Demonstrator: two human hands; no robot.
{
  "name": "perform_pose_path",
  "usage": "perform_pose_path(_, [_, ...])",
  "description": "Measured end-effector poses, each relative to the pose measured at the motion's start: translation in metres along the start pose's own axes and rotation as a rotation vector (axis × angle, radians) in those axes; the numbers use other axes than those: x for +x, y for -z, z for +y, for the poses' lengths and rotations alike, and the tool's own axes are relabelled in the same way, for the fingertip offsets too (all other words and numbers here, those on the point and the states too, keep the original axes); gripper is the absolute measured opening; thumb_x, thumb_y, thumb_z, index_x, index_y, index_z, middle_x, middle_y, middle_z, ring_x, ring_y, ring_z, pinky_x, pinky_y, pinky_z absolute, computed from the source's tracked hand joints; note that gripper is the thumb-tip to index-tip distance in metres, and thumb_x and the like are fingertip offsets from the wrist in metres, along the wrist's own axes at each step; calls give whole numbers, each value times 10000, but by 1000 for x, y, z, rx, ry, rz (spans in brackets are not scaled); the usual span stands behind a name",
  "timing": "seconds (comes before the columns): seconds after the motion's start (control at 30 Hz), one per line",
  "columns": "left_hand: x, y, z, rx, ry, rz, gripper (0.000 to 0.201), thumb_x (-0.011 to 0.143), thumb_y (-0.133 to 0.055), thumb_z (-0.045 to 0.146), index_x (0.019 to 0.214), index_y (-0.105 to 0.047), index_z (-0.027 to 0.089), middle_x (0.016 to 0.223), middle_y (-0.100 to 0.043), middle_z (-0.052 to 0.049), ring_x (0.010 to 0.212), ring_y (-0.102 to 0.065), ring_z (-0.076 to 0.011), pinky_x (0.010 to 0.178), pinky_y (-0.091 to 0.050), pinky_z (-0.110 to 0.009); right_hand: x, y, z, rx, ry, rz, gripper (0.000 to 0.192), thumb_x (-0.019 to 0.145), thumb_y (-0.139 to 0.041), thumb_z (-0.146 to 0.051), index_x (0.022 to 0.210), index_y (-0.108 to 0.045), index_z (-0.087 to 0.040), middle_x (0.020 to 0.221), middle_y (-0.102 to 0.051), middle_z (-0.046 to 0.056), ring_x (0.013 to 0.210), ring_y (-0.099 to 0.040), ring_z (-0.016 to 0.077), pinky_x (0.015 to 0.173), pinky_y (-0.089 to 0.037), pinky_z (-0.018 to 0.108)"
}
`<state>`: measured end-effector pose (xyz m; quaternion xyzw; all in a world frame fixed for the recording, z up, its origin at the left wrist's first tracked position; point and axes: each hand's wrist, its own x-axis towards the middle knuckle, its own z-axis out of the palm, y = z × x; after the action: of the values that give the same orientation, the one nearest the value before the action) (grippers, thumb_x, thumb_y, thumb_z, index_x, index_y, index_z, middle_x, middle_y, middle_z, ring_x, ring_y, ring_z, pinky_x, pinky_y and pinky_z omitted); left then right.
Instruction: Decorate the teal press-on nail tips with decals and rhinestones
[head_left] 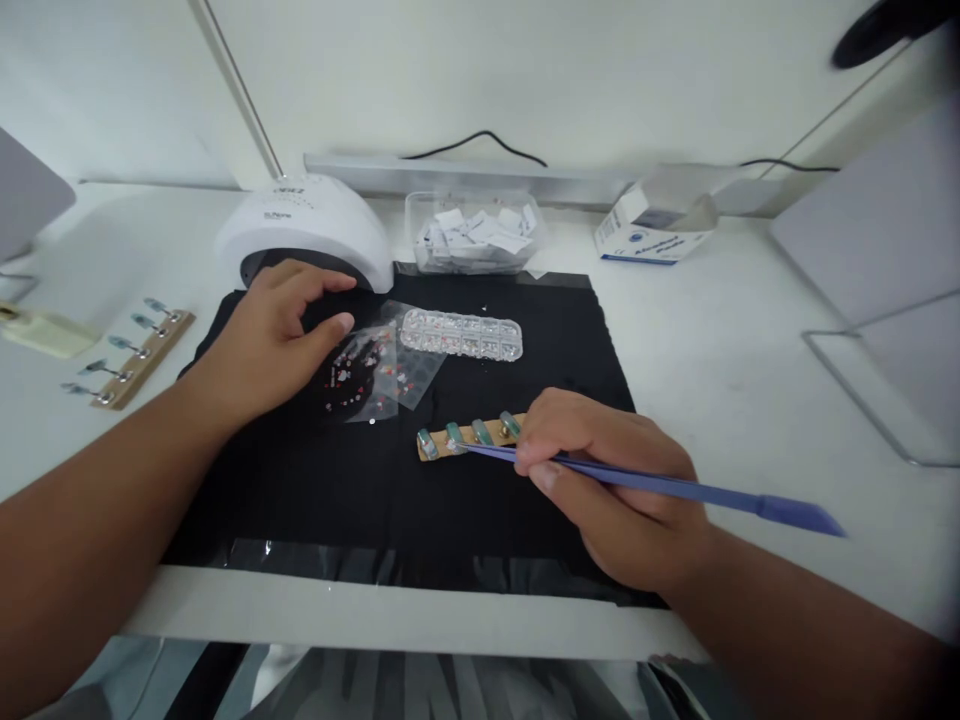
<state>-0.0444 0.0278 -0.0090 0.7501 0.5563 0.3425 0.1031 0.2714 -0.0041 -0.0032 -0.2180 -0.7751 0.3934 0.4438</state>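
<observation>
My right hand (611,475) grips a pair of purple tweezers (675,487), their tips touching or just over the second of several green press-on nails (454,436). These nails are mounted on a wooden strip (429,453) lying on a black mat (322,510); my fingers cover its right end. With thumb and fingers apart, my left hand (289,330) holds nothing in front of the lamp. Close beside it lie clear nail sticker sheets (364,370) with red and white prints. A clear compartment case (461,334) of small gems sits right of the sheets.
A white nail lamp (304,225) stands at the back left, beside a plastic tub (472,235) of white packets. An alcohol pads box (652,235) is at the back right. Another wooden strip (146,360) with nails on stands and a pale bottle (49,330) are at the left.
</observation>
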Motion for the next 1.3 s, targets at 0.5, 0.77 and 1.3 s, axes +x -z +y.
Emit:
perform_pose_path(0.5, [-35,-34,89,176,-173,-586,588,809,-687,283,1346,-470,181,1230,-638,-120,1135,-572,-334,987,-446,-566,3,1,3,-127,-17,1,219,800,-527,-12,792,-634,-203,655,-595,-11,621,-564,123,570,-454,274])
perform_pose_path(0.77, [-29,-33,81,82,-164,-602,450,853,-628,211,1287,-522,153,1025,-683,-81,1037,-642,-262,1039,-443,-511,3,1,1,-107,-11,-9,239,797,-518,7,801,-630,-204,642,-578,-2,610,-547,129,564,-455,291])
perform_pose_path(1.3, [-31,-34,85,103,-128,-636,428,834,-650,229,1243,-534,180,966,-662,-49,961,-639,-244,846,-496,-397,3,1,0,-110,-9,-45,218,802,-522,-7,806,-629,-197,644,-609,-1,605,-543,126,599,-474,305])
